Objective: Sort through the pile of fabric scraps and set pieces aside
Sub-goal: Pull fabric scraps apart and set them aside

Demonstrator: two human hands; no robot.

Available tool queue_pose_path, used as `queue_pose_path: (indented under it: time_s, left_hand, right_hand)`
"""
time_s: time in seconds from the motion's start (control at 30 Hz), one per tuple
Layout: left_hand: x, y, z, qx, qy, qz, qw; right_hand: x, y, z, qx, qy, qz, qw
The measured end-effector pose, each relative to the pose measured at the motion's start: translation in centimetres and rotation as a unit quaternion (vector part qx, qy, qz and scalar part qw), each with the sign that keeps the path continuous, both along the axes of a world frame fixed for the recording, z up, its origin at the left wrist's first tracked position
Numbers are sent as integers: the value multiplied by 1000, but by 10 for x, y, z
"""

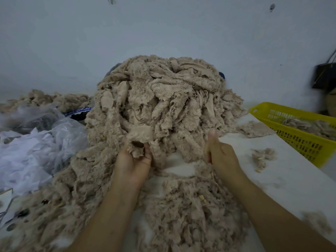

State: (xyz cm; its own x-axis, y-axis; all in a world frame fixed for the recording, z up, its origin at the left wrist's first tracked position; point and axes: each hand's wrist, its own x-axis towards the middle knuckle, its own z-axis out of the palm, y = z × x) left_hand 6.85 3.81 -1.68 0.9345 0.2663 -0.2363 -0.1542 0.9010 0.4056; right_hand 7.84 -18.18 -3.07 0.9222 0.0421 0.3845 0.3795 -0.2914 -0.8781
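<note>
White table point(283, 171) under fabric scraps point(163, 106), yellow basket point(298, 135), plastic bags point(36, 142)

Two hands in view, left hand point(133, 161) and right hand point(221, 155); one big pile of beige fabric scraps point(163, 99), scraps too many to count, plus one smaller heap point(54, 99) far left by the wall. One yellow basket point(298, 140), one loose tuft point(262, 157) on the white table point(283, 179), one flat scrap point(254, 128) beside the basket. One clear plastic bag point(41, 135) of white stuff, one dark bag point(324, 75) on the wall.
</note>
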Motion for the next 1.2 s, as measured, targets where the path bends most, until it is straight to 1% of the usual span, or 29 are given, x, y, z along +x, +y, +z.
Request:
queue_pose_path:
  time_s: [0.07,0.13,0.23,0.37,0.47,0.53,0.57,0.67,0.73,0.77,0.83,0.87,0.93,1.0,1.03,1.07,1.1,1.13,1.17,1.2]
  left_hand:
    - [-1,-3,0,3,-18,-16,1000]
    - [-5,-6,1,18,-39,-31,999]
    - [-10,-11,2,20,-89,-73,993]
    - [-16,-16,1,45,-105,-143,983]
    - [-19,-15,5,26,-123,-176,976]
    - [-21,-15,7,19,-139,-186,972]
    - [-22,-15,8,21,-139,-191,971]
    - [-21,-15,9,13,-137,-192,972]
    - [-20,-14,8,13,-139,-189,972]
    - [-20,-14,8,9,-142,-196,970]
    - [-20,-16,6,18,-137,-213,967]
    - [-20,-16,4,46,-125,-222,966]
    - [-17,-18,1,85,-91,-225,966]
    - [-13,-19,1,67,-70,-163,982]
    - [-10,-18,2,58,-60,-109,990]
    - [-7,-18,2,82,-51,-54,994]
    - [-6,-18,1,151,-37,-12,988]
    - [-7,-18,0,251,-22,12,968]
    - [-8,-20,-2,361,-10,23,932]
    - [-9,-23,-5,461,-8,28,887]
  right_hand:
    - [-3,8,-2,-52,-8,46,998]
    - [-1,15,-5,-122,-43,62,990]
    - [1,22,-7,-204,-39,99,973]
    - [-5,34,-12,-253,-47,153,954]
    - [-7,37,-10,-249,-83,157,952]
    - [-5,34,-9,-214,-117,135,960]
    - [-5,32,-7,-183,-116,123,969]
    - [-3,25,-3,-72,-69,87,991]
    - [-4,20,-2,-39,-29,102,994]
    - [-4,20,-2,-48,-6,131,990]
    - [-8,27,-4,-109,15,183,977]
    - [-11,33,-6,-137,12,198,971]
    - [-10,40,-12,-146,-8,200,969]
    - [-6,34,-11,-108,4,149,983]
    - [-2,29,-9,-56,35,113,991]
    - [1,24,-4,27,89,84,992]
    - [4,20,-1,127,145,75,978]
    - [4,18,3,212,190,73,956]
    - [4,18,5,263,210,76,939]
    - [3,20,5,279,223,81,931]
